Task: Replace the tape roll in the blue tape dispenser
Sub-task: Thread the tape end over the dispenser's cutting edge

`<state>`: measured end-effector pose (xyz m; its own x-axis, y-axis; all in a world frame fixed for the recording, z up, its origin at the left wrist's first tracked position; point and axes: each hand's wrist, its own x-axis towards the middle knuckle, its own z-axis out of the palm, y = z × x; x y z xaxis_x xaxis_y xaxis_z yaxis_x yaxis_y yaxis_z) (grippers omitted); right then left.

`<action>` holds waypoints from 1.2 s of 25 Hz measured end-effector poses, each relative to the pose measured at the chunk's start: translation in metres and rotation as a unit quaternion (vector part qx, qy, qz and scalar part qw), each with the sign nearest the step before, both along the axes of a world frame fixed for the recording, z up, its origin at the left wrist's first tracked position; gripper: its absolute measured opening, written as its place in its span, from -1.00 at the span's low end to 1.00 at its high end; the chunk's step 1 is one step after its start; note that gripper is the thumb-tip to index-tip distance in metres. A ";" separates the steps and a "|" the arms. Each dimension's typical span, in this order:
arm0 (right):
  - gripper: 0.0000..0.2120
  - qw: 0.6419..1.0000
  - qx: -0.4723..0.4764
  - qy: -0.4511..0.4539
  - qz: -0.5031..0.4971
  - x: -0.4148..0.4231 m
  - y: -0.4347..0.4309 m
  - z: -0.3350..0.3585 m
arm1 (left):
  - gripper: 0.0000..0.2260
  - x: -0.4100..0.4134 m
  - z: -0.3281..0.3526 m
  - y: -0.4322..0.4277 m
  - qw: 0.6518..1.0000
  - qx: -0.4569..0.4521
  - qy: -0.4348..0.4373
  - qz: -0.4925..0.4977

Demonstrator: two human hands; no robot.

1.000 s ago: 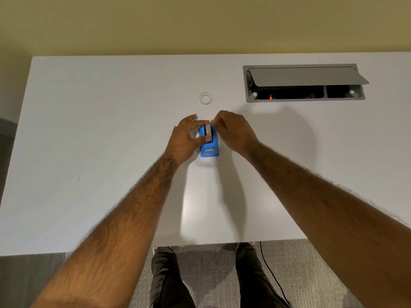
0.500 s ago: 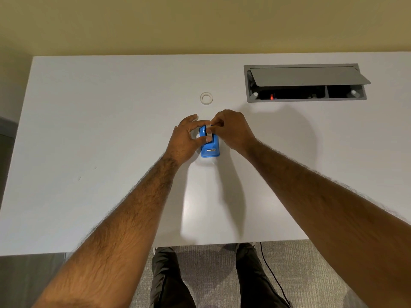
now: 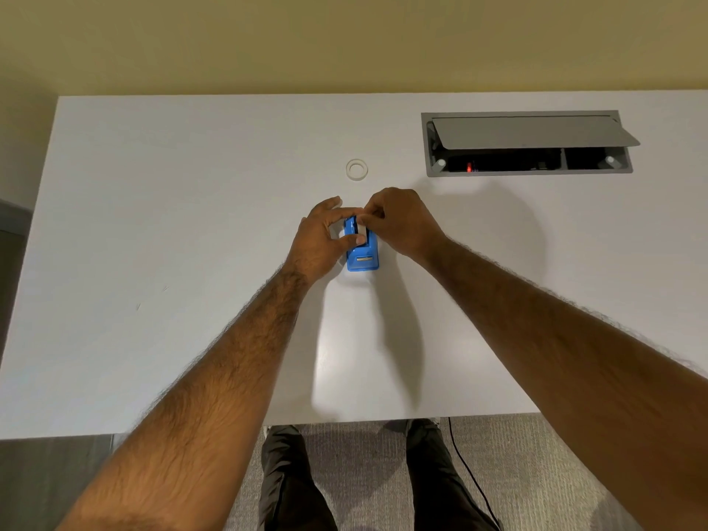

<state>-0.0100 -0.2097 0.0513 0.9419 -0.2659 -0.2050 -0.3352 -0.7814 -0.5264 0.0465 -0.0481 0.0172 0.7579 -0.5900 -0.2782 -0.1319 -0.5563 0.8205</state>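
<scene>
The blue tape dispenser [image 3: 363, 254] stands on the white table [image 3: 191, 224], its cutter end toward me. My left hand [image 3: 320, 243] grips the dispenser's left side, thumb across its top. My right hand [image 3: 402, 222] pinches the tape roll [image 3: 360, 225] at the dispenser's far end; only a pale sliver of the roll shows between my fingertips. A second, small white ring-shaped roll [image 3: 356, 169] lies flat on the table beyond my hands.
An open grey cable box [image 3: 528, 145] with a raised lid is set into the table at the back right. The table's near edge runs above my legs, and a black cable [image 3: 465, 465] trails on the carpet.
My right hand's fingers have closed in over the roll, which sat higher and more visible a second ago and is now lower in the dispenser. My left hand kept its grip.
</scene>
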 end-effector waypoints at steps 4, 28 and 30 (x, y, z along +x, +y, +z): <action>-0.77 0.995 -0.092 -0.010 0.039 -0.003 0.007 -0.002 | -0.57 0.001 -0.002 -0.001 1.000 0.007 -0.002 -0.001; -0.82 0.997 -0.073 -0.006 0.038 0.003 0.004 -0.003 | -0.57 -0.001 0.004 -0.002 1.000 0.019 -0.009 0.000; -0.83 0.997 -0.056 -0.007 0.048 -0.003 0.002 -0.002 | -0.58 0.000 0.004 -0.002 1.000 0.014 -0.006 0.000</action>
